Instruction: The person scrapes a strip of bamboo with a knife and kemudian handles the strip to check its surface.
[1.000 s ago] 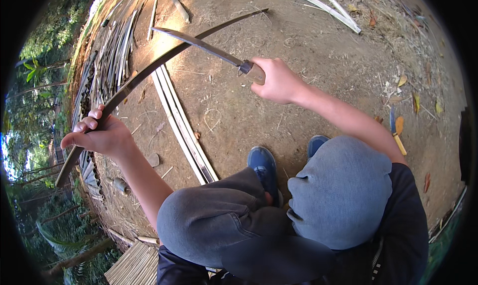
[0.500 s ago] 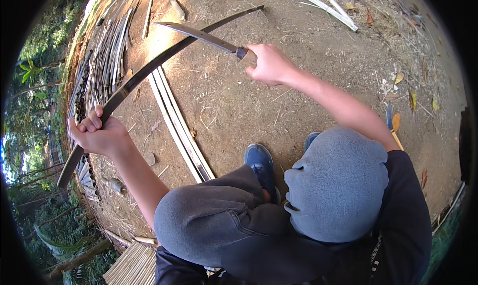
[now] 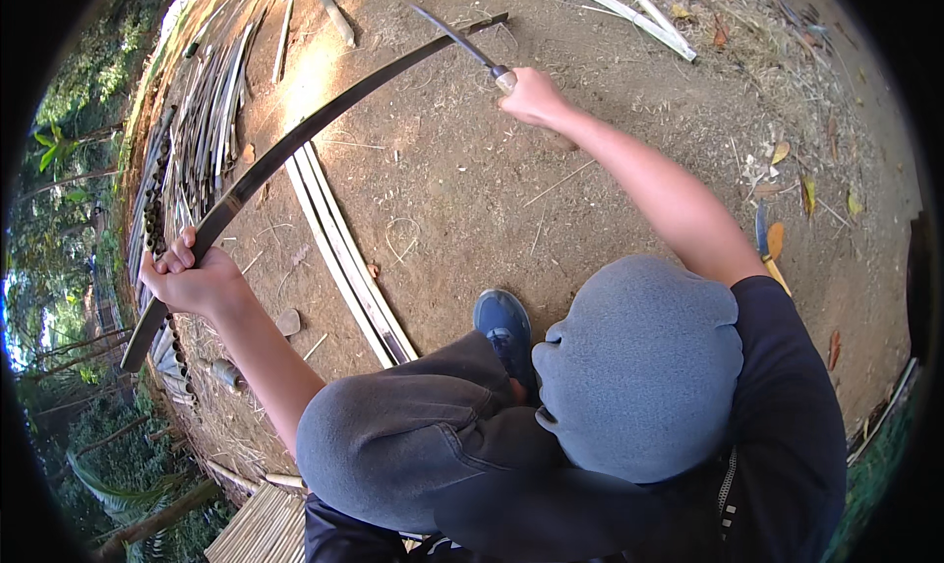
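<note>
Bare brown ground (image 3: pixel 462 219) spreads under the scene, with green foliage (image 3: pixel 88 445) along the left edge and a bright sunlit patch near the top. The left hand (image 3: pixel 202 280) is closed around the lower part of a long, dark, curved strip (image 3: pixel 315 120), whose short end sticks out below the fist. The right hand (image 3: pixel 534 97) grips the handle of a knife (image 3: pixel 457 37), its fingers wrapped tight. The blade crosses the strip near its far end; whether the 2 touch is unclear. Between the arms, 1 blue shoe (image 3: pixel 503 327) shows beyond 2 bent knees in grey trousers (image 3: pixel 639 366). Pale split lengths (image 3: pixel 339 238) lie on the ground beneath the strip, and a heap of thin strips (image 3: pixel 211 111) lies farther left. By the right upper arm, a 2nd knife (image 3: pixel 775 268) with a yellow handle rests beside an orange leaf (image 3: pixel 775 239)
</note>
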{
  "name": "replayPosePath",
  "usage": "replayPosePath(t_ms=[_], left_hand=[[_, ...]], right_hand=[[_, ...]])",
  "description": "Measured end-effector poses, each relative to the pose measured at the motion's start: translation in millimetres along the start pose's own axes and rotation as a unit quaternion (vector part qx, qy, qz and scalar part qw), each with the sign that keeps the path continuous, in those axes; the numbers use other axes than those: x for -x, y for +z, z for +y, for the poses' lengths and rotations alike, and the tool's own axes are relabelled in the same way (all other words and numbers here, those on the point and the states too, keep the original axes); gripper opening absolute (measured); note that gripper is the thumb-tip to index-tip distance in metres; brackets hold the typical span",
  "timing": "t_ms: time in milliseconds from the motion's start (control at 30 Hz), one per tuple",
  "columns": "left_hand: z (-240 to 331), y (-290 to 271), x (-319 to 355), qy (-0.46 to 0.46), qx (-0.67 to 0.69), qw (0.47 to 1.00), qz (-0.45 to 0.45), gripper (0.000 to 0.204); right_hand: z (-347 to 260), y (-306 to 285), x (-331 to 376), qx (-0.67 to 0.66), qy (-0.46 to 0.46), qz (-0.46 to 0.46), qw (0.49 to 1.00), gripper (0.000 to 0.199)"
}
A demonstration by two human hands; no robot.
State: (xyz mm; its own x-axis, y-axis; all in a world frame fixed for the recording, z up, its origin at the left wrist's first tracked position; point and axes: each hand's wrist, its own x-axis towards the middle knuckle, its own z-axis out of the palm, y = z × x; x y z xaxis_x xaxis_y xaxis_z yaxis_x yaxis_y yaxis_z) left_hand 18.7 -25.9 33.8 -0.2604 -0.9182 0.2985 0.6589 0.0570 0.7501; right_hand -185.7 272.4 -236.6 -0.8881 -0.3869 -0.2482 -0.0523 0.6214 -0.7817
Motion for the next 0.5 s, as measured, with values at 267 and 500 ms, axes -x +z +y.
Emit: replayPosePath(t_ms=[267, 500], left_hand=[[9, -10, -4, 0.022, -0.009, 1.0, 0.0, 0.043], [3, -12, -9, 0.048, -0.051, 0.988, -0.14, 0.046]], right_hand=[[14, -1, -2, 0.013, -0.092, -0.002, 0.996, 0.015], [57, -29, -30, -0.041, 0.125, 0.019, 0.991, 0.015]])
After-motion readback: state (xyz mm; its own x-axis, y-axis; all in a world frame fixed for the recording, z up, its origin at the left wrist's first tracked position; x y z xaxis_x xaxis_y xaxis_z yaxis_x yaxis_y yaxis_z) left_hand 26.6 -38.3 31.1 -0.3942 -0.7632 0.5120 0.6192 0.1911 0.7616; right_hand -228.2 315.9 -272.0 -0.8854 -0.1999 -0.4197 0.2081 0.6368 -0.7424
